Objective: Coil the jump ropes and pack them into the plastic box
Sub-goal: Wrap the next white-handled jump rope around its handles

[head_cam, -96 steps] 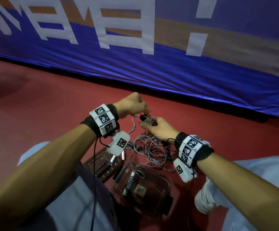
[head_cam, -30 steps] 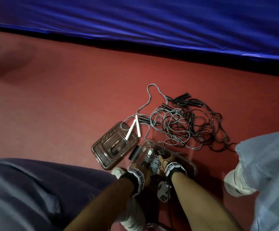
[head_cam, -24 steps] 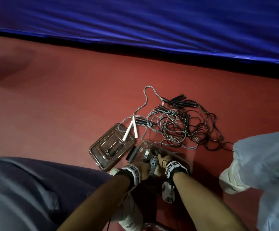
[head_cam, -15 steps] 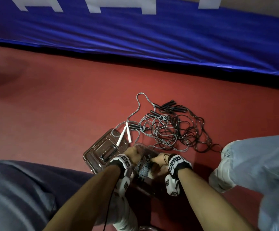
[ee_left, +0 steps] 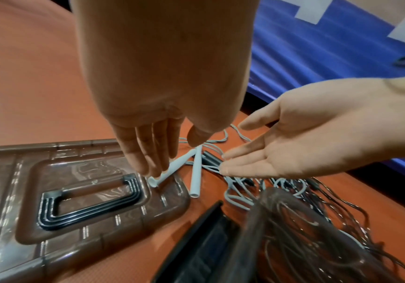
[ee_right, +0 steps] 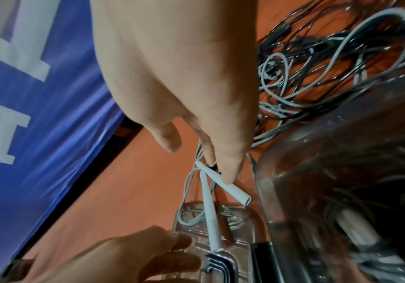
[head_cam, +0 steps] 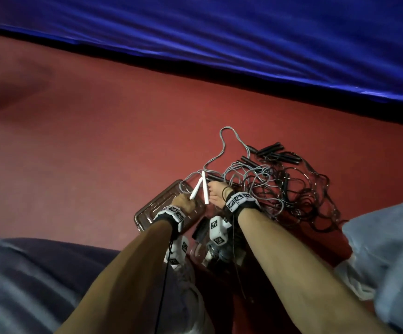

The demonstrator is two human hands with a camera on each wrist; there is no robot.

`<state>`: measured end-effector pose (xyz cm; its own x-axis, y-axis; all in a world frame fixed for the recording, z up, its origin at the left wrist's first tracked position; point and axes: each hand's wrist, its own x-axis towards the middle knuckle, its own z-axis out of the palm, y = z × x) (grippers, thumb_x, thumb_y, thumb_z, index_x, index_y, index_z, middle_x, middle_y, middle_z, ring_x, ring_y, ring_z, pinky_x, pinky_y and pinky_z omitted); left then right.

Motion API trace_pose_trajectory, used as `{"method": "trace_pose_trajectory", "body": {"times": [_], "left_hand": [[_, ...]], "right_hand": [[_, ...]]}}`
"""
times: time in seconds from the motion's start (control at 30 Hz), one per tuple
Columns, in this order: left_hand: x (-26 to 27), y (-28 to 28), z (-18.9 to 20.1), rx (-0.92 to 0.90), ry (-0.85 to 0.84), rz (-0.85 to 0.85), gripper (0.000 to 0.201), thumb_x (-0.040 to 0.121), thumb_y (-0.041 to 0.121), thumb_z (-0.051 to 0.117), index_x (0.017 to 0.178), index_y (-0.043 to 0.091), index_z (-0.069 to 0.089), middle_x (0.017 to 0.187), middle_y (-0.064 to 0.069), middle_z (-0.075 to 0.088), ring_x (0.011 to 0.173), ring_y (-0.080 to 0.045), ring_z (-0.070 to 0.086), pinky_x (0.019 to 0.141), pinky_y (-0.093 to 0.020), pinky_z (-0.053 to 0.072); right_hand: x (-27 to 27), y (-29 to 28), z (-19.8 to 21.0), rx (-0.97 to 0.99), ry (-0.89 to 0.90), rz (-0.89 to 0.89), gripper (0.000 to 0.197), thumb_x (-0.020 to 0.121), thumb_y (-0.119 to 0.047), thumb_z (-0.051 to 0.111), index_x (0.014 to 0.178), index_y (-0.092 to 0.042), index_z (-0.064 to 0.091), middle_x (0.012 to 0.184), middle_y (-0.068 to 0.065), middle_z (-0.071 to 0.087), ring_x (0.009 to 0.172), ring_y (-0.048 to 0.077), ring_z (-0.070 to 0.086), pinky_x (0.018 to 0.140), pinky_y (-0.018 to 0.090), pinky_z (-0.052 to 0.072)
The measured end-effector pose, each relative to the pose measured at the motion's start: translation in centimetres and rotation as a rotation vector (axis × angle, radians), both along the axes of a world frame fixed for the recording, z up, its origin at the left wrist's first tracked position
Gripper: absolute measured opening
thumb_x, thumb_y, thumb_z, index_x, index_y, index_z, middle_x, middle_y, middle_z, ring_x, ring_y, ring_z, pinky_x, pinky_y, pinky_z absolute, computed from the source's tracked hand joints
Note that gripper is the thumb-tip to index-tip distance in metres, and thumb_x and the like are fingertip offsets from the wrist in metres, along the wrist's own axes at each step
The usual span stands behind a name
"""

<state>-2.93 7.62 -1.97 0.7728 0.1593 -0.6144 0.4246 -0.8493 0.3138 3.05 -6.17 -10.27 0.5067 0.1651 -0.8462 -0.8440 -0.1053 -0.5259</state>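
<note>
Left hand (ee_left: 148, 149) and right hand (ee_left: 293, 137), fingers straight, reach two white handles (ee_left: 195, 170) beside the lid (ee_left: 51, 191); plastic box (ee_right: 342, 172) blurred, contents indistinct; tangled ropes (head_cam: 280, 189) on floor.

On each forearm we see a black wristband (head_cam: 243, 206) ringed with white blocks printed in black square-code markers, bare arms behind them. A white camera module (head_cam: 217, 230) bearing the same markers hangs under the right wrist, another under the left. Thin black cables (head_cam: 165, 273) trail back along the arms. Pale grey-blue trousers (head_cam: 388, 249) cover the legs.
</note>
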Motion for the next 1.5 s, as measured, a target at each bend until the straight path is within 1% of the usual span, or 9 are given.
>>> {"method": "trace_pose_trajectory", "body": {"times": [0.1, 0.33, 0.5, 0.73, 0.83, 1.0, 1.2, 1.37, 1.5], "left_hand": [[0.5, 1.7, -1.5, -0.022, 0.042, 0.078, 0.031, 0.098, 0.023, 0.048, 0.113, 0.005, 0.069, 0.115, -0.015, 0.068, 0.108, -0.032, 0.064, 0.084, -0.031, 0.049], [1.1, 3.5, -7.5, -0.177, 0.161, 0.167, 0.041, 0.101, 0.038, 0.048, 0.132, 0.014, 0.058, 0.125, -0.012, 0.066, 0.11, -0.03, 0.065, 0.096, -0.04, 0.053], [1.1, 2.7, -6.8, -0.318, 0.139, 0.181, 0.04, 0.107, 0.019, 0.043, 0.144, 0.003, 0.044, 0.146, -0.02, 0.048, 0.131, -0.03, 0.05, 0.082, -0.022, 0.049], [0.9, 3.0, -6.8, -0.457, 0.015, 0.175, 0.034, 0.099, -0.001, 0.046, 0.124, 0.01, 0.067, 0.111, -0.011, 0.071, 0.075, -0.016, 0.062, 0.056, -0.012, 0.048], [1.4, 4.1, -5.7, -0.446, 0.011, 0.154, 0.05, 0.091, -0.007, 0.04, 0.113, 0.021, 0.075, 0.102, -0.004, 0.073, 0.075, -0.02, 0.067, 0.058, -0.019, 0.053], [3.2, 4.5, -2.8, -0.332, -0.06, -0.058, 0.042, 0.086, 0.005, 0.052, 0.121, 0.019, 0.07, 0.112, -0.009, 0.071, 0.106, -0.034, 0.067, 0.088, -0.034, 0.055], [6.7, 2.2, 7.7, 0.123, -0.371, -0.309, 0.106, 0.084, 0.043, 0.072, 0.159, 0.01, 0.004, 0.166, -0.011, 0.002, 0.148, -0.036, 0.014, 0.116, -0.054, 0.028], [10.1, 0.2, 22.1, -0.085, -0.718, -0.325, 0.016, 0.088, 0.022, 0.063, 0.092, 0.007, 0.06, 0.088, -0.016, 0.07, 0.085, -0.038, 0.068, 0.067, -0.033, 0.042], [9.1, -2.4, 32.2, -0.127, -0.885, -0.377, 0.043, 0.094, 0.033, 0.067, 0.059, 0.01, 0.057, 0.057, -0.012, 0.06, 0.055, -0.017, 0.056, 0.056, -0.027, 0.032]], "right_hand": [[1.7, 1.5, -0.9, -0.062, 0.065, -0.019, 0.028, 0.1, -0.038, 0.05, 0.09, -0.013, 0.059, 0.107, 0.008, 0.064, 0.1, 0.025, 0.057, 0.105, 0.039, 0.05], [0.8, 2.2, -0.6, 0.037, 0.165, -0.099, 0.046, 0.097, -0.037, 0.064, 0.14, -0.026, 0.053, 0.14, 0.006, 0.047, 0.104, 0.028, 0.059, 0.068, 0.039, 0.056], [0.9, 4.0, -3.1, 0.023, 0.184, -0.118, 0.036, 0.104, -0.03, 0.054, 0.135, -0.013, 0.052, 0.127, 0.013, 0.058, 0.07, 0.022, 0.061, 0.059, 0.033, 0.055], [0.4, 5.7, -4.9, -0.297, -0.014, 0.128, 0.036, 0.09, -0.042, 0.067, 0.106, -0.01, 0.068, 0.091, 0.009, 0.068, 0.07, 0.023, 0.066, 0.065, 0.034, 0.056], [0.5, 4.6, -5.7, -0.294, -0.057, 0.093, 0.042, 0.09, -0.034, 0.073, 0.11, 0.003, 0.069, 0.075, 0.01, 0.065, 0.052, 0.019, 0.057, 0.044, 0.028, 0.039], [2.0, 1.8, 1.9, -0.317, -0.179, 0.29, 0.033, 0.093, -0.032, 0.074, 0.076, -0.007, 0.06, 0.053, 0.003, 0.053, 0.034, 0.012, 0.043, 0.033, 0.02, 0.029], [4.5, -2.2, 20.5, -0.34, -0.387, 0.765, 0.039, 0.099, -0.044, 0.064, 0.075, -0.014, 0.059, 0.051, -0.002, 0.05, 0.037, 0.011, 0.043, 0.036, 0.016, 0.032], [3.5, -6.3, 35.3, -0.081, -0.496, 0.734, 0.026, 0.101, -0.027, 0.063, 0.091, -0.007, 0.076, 0.066, 0.002, 0.062, 0.044, 0.003, 0.041, 0.04, 0.015, 0.03], [-0.1, -9.7, 42.7, 0.154, -0.543, 0.54, 0.02, 0.105, -0.025, 0.055, 0.101, -0.011, 0.068, 0.089, 0.002, 0.071, 0.069, 0.01, 0.062, 0.056, 0.021, 0.049]]}}
